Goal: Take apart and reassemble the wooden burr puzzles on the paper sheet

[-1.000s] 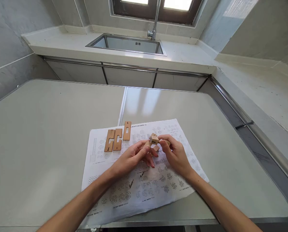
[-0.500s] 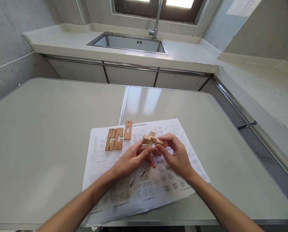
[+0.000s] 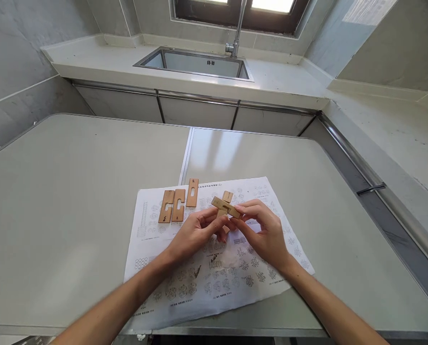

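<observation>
Wooden notched bar (image 3: 219, 204), pinched by the right hand (image 3: 267, 230), has been realigned slantwise across another bar (image 3: 228, 196) gripped by the left hand (image 3: 197, 232) near the table's front edge (image 3: 235, 332).

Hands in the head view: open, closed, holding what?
Left hand: closed, holding the lower wooden piece.
Right hand: closed, holding the upper wooden piece.

This is a kitchen: a rectangular steel sink (image 3: 192, 63) and a slender silver tap (image 3: 234, 48) occupy a white countertop (image 3: 284, 86).
</observation>
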`<state>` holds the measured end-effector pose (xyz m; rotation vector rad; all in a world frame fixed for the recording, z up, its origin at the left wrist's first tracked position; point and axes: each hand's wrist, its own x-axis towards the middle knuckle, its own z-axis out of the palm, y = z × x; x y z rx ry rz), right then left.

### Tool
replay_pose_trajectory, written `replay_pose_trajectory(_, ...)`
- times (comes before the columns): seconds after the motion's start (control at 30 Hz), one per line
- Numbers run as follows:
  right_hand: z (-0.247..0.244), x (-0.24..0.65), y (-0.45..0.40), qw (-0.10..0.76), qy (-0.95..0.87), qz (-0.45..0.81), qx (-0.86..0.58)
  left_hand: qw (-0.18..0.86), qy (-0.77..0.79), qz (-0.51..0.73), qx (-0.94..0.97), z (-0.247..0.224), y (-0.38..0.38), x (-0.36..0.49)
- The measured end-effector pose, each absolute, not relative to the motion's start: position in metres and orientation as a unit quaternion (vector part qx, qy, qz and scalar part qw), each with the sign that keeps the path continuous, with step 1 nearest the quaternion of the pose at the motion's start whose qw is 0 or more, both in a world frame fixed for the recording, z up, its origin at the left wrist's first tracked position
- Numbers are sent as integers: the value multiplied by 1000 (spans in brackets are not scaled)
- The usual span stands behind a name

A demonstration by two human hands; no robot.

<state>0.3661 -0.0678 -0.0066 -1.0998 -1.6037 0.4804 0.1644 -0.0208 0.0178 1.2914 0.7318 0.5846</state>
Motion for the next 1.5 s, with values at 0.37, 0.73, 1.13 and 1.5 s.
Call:
replay_pose_trajectory(0.37, -5, 365, -69, 528, -703, 168, -446, 699, 333, 263, 576, 13, -20, 164)
replay_pose_trajectory(0.73, -7, 365, -70, 524, -705, 168, -447, 712, 332, 283, 550, 10, -21, 163)
replay_pose_trajectory(1.13, -10, 359, -71, 504, -692, 225, -465, 627, 416, 306, 583, 18, -18, 159)
replay_pose_trajectory(1.5, -17, 378, -62, 325, -818, 164, -445, 706, 380, 349, 486, 15, -16, 163)
